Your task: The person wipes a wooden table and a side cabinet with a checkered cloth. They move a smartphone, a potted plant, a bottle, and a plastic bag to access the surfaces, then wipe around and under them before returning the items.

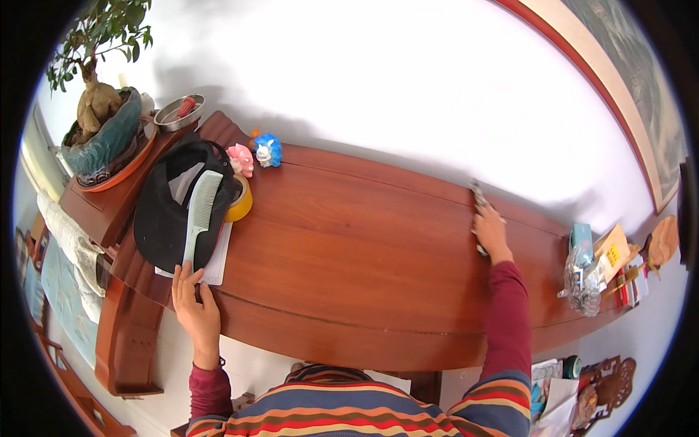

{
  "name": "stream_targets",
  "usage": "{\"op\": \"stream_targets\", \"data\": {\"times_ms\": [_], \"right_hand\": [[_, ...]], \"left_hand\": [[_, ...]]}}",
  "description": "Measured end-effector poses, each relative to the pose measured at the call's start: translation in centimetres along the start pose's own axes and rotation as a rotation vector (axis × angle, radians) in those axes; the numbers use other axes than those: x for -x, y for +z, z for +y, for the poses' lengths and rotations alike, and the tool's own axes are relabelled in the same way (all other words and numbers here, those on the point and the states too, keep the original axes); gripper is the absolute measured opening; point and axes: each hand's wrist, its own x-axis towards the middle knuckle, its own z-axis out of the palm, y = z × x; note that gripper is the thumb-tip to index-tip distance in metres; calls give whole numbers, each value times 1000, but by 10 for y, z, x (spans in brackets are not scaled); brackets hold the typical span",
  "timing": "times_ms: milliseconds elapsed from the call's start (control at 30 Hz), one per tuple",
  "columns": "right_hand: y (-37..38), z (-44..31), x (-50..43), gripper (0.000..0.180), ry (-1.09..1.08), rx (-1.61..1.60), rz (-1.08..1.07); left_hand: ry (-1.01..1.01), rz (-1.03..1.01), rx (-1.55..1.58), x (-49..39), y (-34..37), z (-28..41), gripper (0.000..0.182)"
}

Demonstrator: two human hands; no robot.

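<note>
My right hand (493, 232) presses a patterned cloth (478, 196) against the reddish wooden tabletop (349, 240), near its back edge; the fingers are partly hidden. At the left, my left hand (195, 306) is at the front edge with spread fingers, the fingertips near the handle end of a pale green comb (203, 210). Whether they touch it I cannot tell. The comb lies across an upturned black cap (155, 218). White paper (218, 262) shows under the cap, and a roll of yellow tape (241, 202) stands beside it.
Pink (240, 160) and blue (267, 150) figurines sit at the back left. A potted bonsai (104, 136) and a metal bowl (180, 113) rest on the raised left end. At the right end are a plastic bag (581, 284), a teal box (580, 237) and papers. A framed picture hangs on the wall.
</note>
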Motion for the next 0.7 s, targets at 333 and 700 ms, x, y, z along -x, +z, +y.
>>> {"op": "stream_targets", "data": {"times_ms": [333, 700], "right_hand": [[16, -89, -62, 34, -249, -268, 1], [27, -396, -158, 46, -645, -270, -85]], "left_hand": [[-24, -13, 45, -3, -3, 5, 21], [-89, 23, 127, -5, -7, 5, 20]]}}
